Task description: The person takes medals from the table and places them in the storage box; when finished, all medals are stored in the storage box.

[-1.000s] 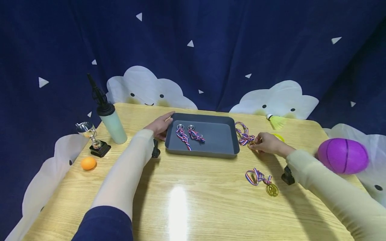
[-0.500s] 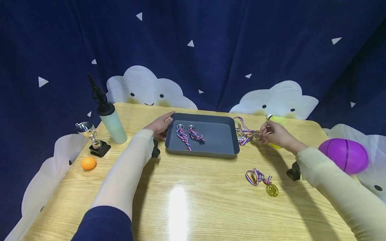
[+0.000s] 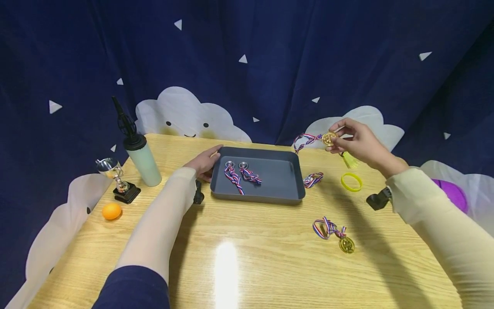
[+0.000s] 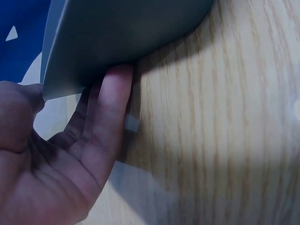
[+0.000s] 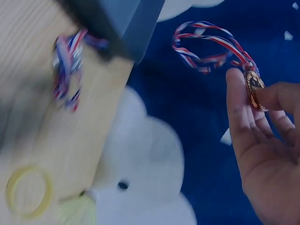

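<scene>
Right hand [image 3: 356,143] raised above the far right part of the bench [image 3: 247,257], thumb and fingers pinching a gold medal [image 3: 329,138] by its disc — the striped ribbon [image 3: 305,140] trails off to the left in a loop, hanging in the air over the bench near the tray's far right corner. The right wrist view shows the same: disc edge-on between thumb and fingertips, ribbon loop free against the blue curtain.

Left hand [image 3: 203,163] rests against the left end of the grey tray [image 3: 279,174], fingers straight and relaxed. The left wrist view shows fingers lying along the tray's outer wall and touching it, the thumb by the rim; not curled round anything.

In the tray: two silver medals [image 3: 241,171] with knotted striped ribbons, side by side in the left half.

On the bench just right of the tray, a small bundle of striped ribbon [image 3: 313,180]; whether a medal is attached cannot be told. Right of that, a yellow wristband [image 3: 351,182], and a yellow shuttlecock [image 3: 349,159] partly behind the right hand. Nearer the person, a second gold medal [image 3: 346,244] with its ribbon lies flat, well apart from the tray.

Left side — a pale bottle with a black top [image 3: 142,159], a small silver trophy cup [image 3: 117,180] on a black base, an orange ball [image 3: 112,211]. A purple ball [image 3: 453,193] shows at the right edge, half hidden by the sleeve.
</scene>
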A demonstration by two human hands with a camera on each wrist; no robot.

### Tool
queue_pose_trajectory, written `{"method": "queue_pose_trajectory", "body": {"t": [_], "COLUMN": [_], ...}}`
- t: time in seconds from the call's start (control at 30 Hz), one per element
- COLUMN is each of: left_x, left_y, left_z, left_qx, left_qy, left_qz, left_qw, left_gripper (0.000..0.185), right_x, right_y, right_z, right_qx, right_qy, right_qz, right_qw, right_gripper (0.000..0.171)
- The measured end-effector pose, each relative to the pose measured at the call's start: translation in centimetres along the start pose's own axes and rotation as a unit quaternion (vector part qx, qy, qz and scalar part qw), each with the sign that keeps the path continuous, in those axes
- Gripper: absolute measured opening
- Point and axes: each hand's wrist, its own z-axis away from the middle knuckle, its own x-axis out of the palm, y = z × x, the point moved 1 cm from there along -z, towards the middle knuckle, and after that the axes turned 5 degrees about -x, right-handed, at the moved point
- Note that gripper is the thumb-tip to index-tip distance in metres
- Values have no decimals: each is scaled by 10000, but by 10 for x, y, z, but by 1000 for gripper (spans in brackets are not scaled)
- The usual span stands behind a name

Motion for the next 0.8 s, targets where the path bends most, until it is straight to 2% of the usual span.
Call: {"method": "queue_pose_trajectory", "body": {"t": [0.23,0.5,0.6,0.8], "left_x": [-2,-2,-2,-1], "left_y": [-4,-5,-6,-2], "left_z": [-1,-1,-2,2], "left_qx": [-37,-68,-80,-28], "left_qy": [46,33,25,22], "left_qz": [-51,-27,1,142], "left_qw": [10000,10000,10000,9999], "left_gripper": [54,54,54,54], "right_x": [35,83,101,130], "right_y": [-28,-28,-20,-3], "right_z": [-16,-43,-55,-76], "right_qx": [-183,165,262,680], "right_qy": [-1018,-2402,-2593,-2583], "right_qz": [-632,-599,-564,-414], "right_qw": [9926,9687,9638,9628], "right_gripper": [26,28,27,23]}}
